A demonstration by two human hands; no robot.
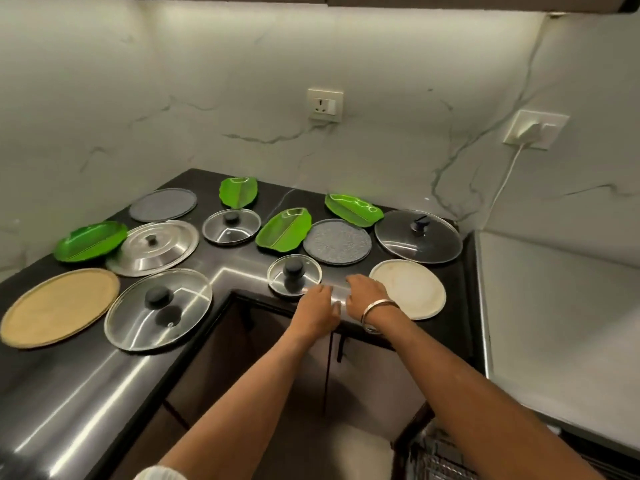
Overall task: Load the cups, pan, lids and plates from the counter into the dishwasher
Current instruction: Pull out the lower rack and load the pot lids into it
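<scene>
Lids and plates lie spread over a black L-shaped counter (69,393). My left hand (317,308) rests flat at the counter's front edge, its fingertips touching the rim of a small glass lid (294,276) with a black knob. My right hand (367,294), a metal bangle on its wrist, lies flat beside it, just left of a cream round plate (410,289). Neither hand holds anything. Behind them sit a grey speckled plate (337,241), a large glass lid (418,236) and several green leaf-shaped plates (285,229).
On the left stand a tan round plate (60,306), a big glass lid (158,308), a steel lid (152,247), a grey plate (162,204) and another glass lid (231,226). A dishwasher rack (436,455) shows at the bottom right. A white charger cable (502,188) hangs from a wall socket.
</scene>
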